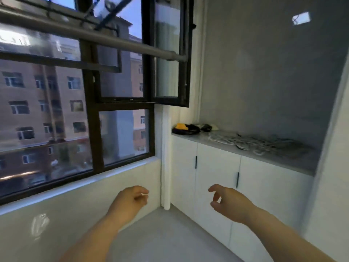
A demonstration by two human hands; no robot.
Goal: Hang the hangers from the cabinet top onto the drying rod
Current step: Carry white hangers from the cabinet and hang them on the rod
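- Hangers [251, 143] lie in a pale, tangled heap on the grey worktop [190, 137] at the right, above the white cabinet doors [217, 176]. Blur runs them together, so their number cannot be told.
- Drying rod [94, 35], grey, slants across the upper left in front of the window [120, 129]. Its left part is cut off by the frame edge, and motion blur smears it.
- Left hand [130, 199] is low at centre, near the wall under the window. Its grip is released, with the fingers loosely curled and holding nothing. A small pale glint at the fingertips is too smeared to identify.
- Right hand [228, 201] is in front of the cabinet doors, well below the hangers. Its grip is released too, fingers bent and apart, touching nothing.
- Both forearms run out of the bottom edge.
- Dark bundle [186, 129] with a yellow patch sits at the worktop's far end, by the corner. What it is cannot be told.
- White pipe [166, 157] stands upright in the corner between the window wall and the cabinet.
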